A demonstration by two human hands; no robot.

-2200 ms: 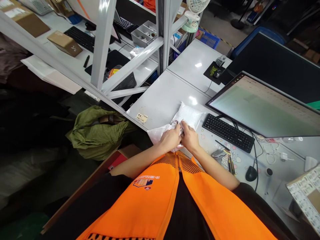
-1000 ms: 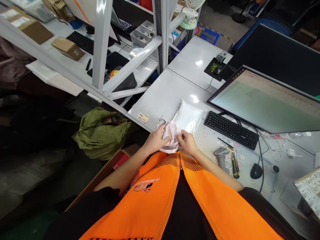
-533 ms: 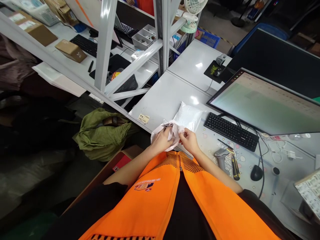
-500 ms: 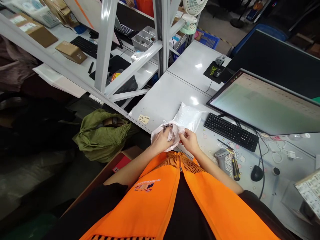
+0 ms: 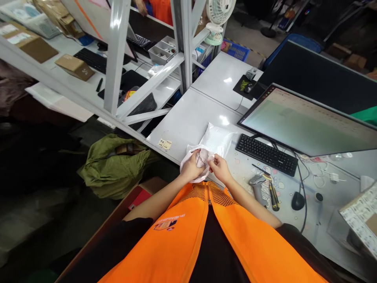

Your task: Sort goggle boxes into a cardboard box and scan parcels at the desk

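Observation:
At the near edge of the desk, my left hand [image 5: 192, 167] is closed around a crumpled pale pinkish plastic bag [image 5: 202, 158], its thumb pressing into the folds. My right hand [image 5: 219, 167] pinches the right side of that same bag between thumb and fingertips. What the bag contains is hidden by its folds and my fingers. Just beyond the hands, a shiny white plastic mailer [image 5: 218, 138] lies flat on the desk, partly behind the bag.
Right of the hands lie a keyboard [image 5: 266, 154], a barcode scanner [image 5: 259, 190], a yellow-black utility knife [image 5: 274, 196] and a mouse [image 5: 298, 201]. A monitor [image 5: 309, 120] stands behind. A metal frame [image 5: 113, 59] rises left; an olive sack [image 5: 114, 167] sits below the edge. Another person's hand [image 5: 141, 7] shows beyond.
The view has shifted slightly. The bag's opening looks more folded over and bunched between my hands, and its dark inner part no longer shows. Both hands still grip it.

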